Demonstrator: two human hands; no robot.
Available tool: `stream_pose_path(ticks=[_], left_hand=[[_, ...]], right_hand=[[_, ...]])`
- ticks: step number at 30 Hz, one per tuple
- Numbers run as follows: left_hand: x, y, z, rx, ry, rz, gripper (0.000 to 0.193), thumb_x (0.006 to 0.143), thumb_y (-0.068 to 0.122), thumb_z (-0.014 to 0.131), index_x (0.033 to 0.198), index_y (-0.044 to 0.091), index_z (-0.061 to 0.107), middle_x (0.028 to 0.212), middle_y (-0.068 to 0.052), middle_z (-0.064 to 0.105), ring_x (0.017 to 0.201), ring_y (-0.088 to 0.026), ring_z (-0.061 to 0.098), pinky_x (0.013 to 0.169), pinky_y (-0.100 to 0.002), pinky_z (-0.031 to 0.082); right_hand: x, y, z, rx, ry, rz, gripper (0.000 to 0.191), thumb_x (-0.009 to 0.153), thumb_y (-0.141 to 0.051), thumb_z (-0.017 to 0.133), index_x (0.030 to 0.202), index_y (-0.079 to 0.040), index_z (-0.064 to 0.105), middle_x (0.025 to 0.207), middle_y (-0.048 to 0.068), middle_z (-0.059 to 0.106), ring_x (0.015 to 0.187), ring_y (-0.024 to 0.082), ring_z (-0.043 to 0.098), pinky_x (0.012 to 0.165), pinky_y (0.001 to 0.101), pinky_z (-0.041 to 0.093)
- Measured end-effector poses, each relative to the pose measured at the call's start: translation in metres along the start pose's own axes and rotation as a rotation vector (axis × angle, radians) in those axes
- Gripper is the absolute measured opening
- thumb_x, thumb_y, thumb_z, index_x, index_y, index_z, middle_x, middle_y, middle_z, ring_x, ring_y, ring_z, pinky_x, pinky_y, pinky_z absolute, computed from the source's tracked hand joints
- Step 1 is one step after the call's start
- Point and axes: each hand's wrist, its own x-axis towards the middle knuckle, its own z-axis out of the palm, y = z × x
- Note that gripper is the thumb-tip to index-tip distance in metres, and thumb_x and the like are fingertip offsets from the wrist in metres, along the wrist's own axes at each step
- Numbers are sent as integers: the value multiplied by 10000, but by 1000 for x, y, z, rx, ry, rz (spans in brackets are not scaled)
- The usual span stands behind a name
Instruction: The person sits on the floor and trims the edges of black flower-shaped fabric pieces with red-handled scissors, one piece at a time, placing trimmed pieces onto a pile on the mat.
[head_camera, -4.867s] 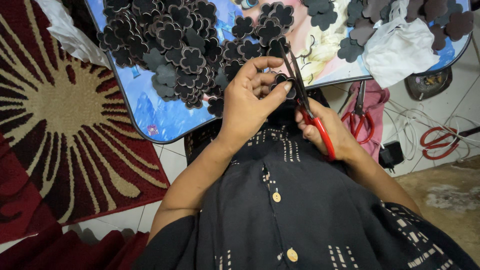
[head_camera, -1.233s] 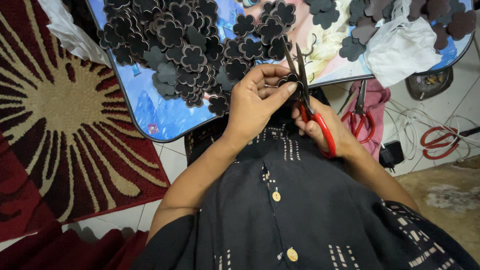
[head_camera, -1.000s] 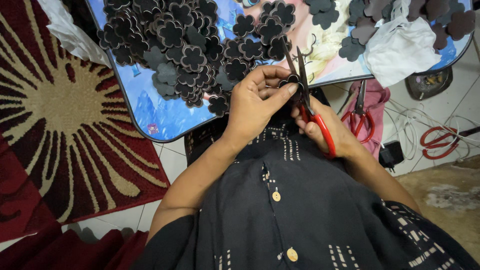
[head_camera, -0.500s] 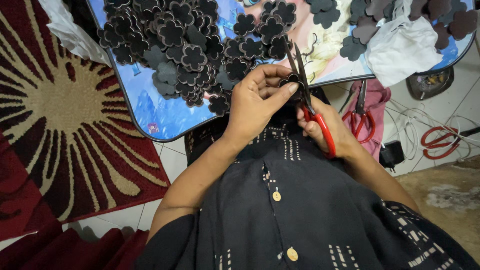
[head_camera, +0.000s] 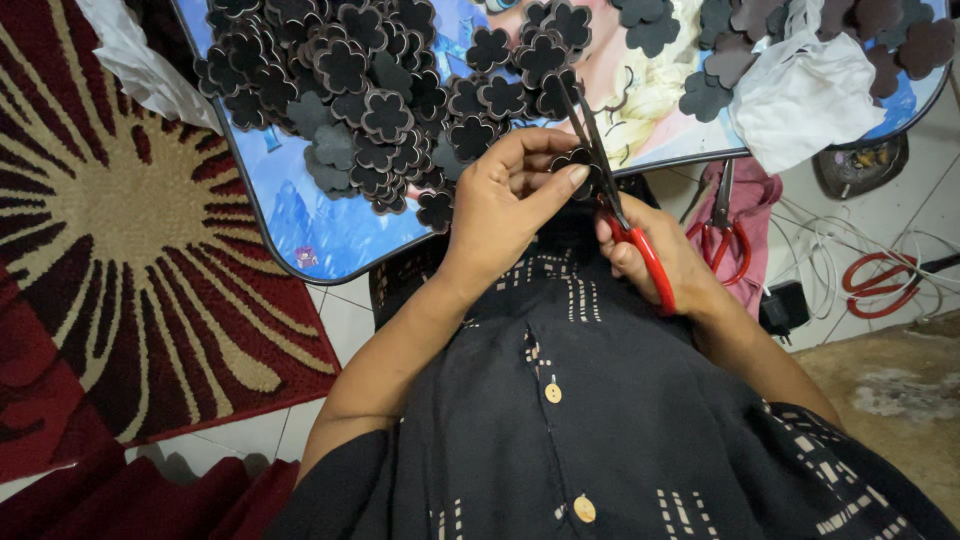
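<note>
A blue picture-printed bench (head_camera: 300, 215) is carrying heaps of dark flower cutouts (head_camera: 360, 90) and a crumpled white cloth (head_camera: 800, 95), sitting over the tiled floor (head_camera: 330, 320).

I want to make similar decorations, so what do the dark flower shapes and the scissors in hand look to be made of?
The flower shapes look like matte foam or felt sheet: thick, soft-edged, dark with lighter cut rims; which one is unclear. The scissors have dull dark metal blades and glossy red handles, probably plastic, gripped by the right hand.

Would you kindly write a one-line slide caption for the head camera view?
Left hand holds a dark flower cutout while the right hand works red-handled scissors above a tray.
</note>
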Motion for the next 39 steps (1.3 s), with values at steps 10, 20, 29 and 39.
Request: stream_pose_path(ticks=[10, 20, 29, 39], left_hand=[[-1, 8, -4, 58, 14, 35, 305, 948, 19, 758, 1236, 5, 660, 1115, -41, 732, 955, -60, 686, 877, -218, 586], [0, 10, -5, 129, 50, 52, 309, 937, 33, 775, 1227, 24, 666, 1076, -27, 744, 937, -47, 681, 858, -210, 584], [1, 8, -9, 114, 79, 73, 298, 949, 22, 766, 1218, 8, 640, 1031, -28, 719, 882, -38, 656, 814, -194, 570], [-1, 8, -4, 42, 80, 94, 346, 979, -6, 736, 1288, 22, 583, 1068, -58, 723, 910, -54, 654, 827, -202, 550]], right_hand=[[-1, -1, -2, 2, -8, 42, 649, 864, -753, 602, 967, -118, 518, 744, -58, 507, 646, 48, 499, 583, 216, 440], [-3, 0, -4, 4, -22, 27, 632, 873, -744, 602, 950, -122, 522, 739, -59, 504, 631, 44, 508, 561, 218, 442], [-5, 5, -7, 11, -28, 48, 587, 883, -694, 634, 937, -118, 531, 746, -51, 507, 625, 44, 506, 551, 223, 444], [0, -14, -4, -33, -54, -46, 789, 905, -772, 537, 1181, -32, 534, 810, -7, 490, 690, 80, 468, 608, 241, 415]])
